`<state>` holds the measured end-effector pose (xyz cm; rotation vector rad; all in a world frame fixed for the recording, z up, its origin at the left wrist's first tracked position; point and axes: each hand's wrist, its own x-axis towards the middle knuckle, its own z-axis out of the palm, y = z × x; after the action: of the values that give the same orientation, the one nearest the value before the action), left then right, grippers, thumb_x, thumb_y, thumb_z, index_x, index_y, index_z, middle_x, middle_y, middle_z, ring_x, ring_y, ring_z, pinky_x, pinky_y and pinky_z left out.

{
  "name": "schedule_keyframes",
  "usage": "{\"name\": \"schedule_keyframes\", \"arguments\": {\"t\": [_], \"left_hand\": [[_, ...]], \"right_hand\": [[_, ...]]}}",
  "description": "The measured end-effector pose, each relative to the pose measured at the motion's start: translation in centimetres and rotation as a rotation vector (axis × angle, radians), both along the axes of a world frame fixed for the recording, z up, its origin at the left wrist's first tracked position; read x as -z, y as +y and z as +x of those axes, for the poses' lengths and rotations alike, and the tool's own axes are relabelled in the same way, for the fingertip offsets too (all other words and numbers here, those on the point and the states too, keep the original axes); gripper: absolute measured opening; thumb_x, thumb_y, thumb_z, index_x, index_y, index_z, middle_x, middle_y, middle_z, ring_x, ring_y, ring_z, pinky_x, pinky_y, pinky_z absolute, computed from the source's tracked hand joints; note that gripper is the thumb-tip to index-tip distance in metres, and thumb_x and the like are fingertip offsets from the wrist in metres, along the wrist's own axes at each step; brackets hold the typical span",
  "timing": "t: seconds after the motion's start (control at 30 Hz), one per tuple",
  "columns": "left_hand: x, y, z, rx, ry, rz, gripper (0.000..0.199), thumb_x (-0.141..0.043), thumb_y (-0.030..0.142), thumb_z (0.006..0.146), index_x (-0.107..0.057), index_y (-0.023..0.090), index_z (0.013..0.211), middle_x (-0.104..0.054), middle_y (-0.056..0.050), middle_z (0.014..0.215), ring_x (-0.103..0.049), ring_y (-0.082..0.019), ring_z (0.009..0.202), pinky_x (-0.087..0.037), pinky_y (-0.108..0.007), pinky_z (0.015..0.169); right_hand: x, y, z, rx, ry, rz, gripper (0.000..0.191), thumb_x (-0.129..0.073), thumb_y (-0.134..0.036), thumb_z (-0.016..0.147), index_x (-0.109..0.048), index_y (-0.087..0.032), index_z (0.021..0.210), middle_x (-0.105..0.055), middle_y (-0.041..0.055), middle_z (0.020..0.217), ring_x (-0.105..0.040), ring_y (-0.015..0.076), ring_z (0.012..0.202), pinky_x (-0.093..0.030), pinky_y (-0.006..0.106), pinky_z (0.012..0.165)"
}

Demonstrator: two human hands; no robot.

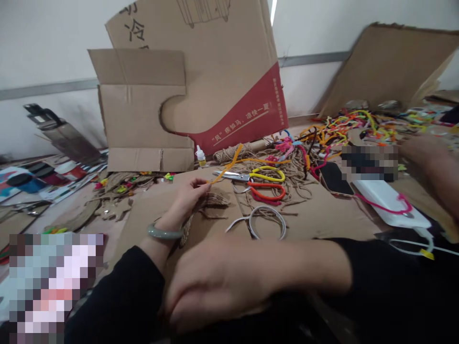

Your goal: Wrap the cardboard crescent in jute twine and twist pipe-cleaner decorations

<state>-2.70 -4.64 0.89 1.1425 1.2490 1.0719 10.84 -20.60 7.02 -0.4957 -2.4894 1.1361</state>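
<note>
My left hand (189, 200), a pale green bangle on its wrist, pinches the end of a fuzzy orange pipe cleaner (229, 163). Under and beside those fingers lies a piece covered in rows of brown twine (214, 198). Close to the camera, my right hand (222, 282) is curled shut and slightly blurred; whatever its fingers may hold is hidden. Beyond the hands lie scissors (267, 175) with yellow and orange handles. A roll of white tape (267, 222) rests on a flat cardboard sheet (315, 215), its loose end pointing left.
Large cardboard pieces (229, 62) lean against the wall. A glue bottle (200, 155), loose twine (297, 167) and tangled coloured pipe cleaners (337, 126) lie behind. A bottle (62, 136) and paint jars (25, 184) stand left. Right are a phone (336, 177), a white power bank (389, 203) and another hand (430, 162).
</note>
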Motion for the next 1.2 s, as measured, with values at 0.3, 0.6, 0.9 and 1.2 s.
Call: {"name": "schedule_keyframes", "arguments": {"t": [0.3, 0.6, 0.9, 1.2], "left_hand": [[0.7, 0.6, -0.2, 0.011, -0.089, -0.037, 0.039, -0.082, 0.031, 0.050, -0.062, 0.013, 0.079, -0.064, 0.000, 0.068, -0.060, -0.009, 0.058, -0.048, -0.023, 0.060], [-0.5, 0.6, -0.7, -0.032, -0.255, -0.064, 0.027, -0.078, 0.020, 0.060, -0.062, 0.013, 0.081, -0.064, 0.001, 0.066, -0.060, -0.006, 0.056, -0.048, -0.016, 0.054], [0.2, 1.6, -0.8, -0.158, -0.411, -0.059, 0.017, -0.074, 0.018, 0.068, -0.060, 0.014, 0.077, -0.063, 0.001, 0.064, -0.060, -0.005, 0.057, -0.047, -0.013, 0.055], [0.1, 1.5, -0.9, -0.154, -0.493, 0.007, 0.013, -0.071, 0.020, 0.071, -0.062, 0.015, 0.079, -0.066, 0.001, 0.070, -0.061, -0.005, 0.061, -0.048, -0.014, 0.059]], "right_hand": [[4.9, 14.9, 14.4, 0.815, -0.785, 0.542, 0.041, -0.051, -0.028, 0.082, -0.060, -0.014, 0.119, -0.062, 0.0150, 0.117, -0.056, 0.0266, 0.107, -0.045, 0.036, 0.087], [4.9, 15.6, 14.3, 0.921, -0.497, 0.439, 0.055, -0.055, -0.031, 0.073, -0.053, -0.016, 0.127, -0.062, 0.0116, 0.117, -0.062, 0.0252, 0.098, -0.049, 0.034, 0.080], [5.5, 13.9, 12.2, 0.809, -0.541, 0.438, 0.057, -0.047, -0.024, 0.080, -0.043, -0.025, 0.137, -0.058, 0.0099, 0.126, -0.061, 0.0264, 0.103, -0.050, 0.035, 0.075], [4.6, 12.6, 11.0, 0.811, -0.517, 0.299, 0.048, -0.058, -0.049, 0.076, -0.056, -0.027, 0.119, -0.070, 0.0032, 0.086, -0.064, 0.0211, 0.070, -0.044, 0.028, 0.057]]}}
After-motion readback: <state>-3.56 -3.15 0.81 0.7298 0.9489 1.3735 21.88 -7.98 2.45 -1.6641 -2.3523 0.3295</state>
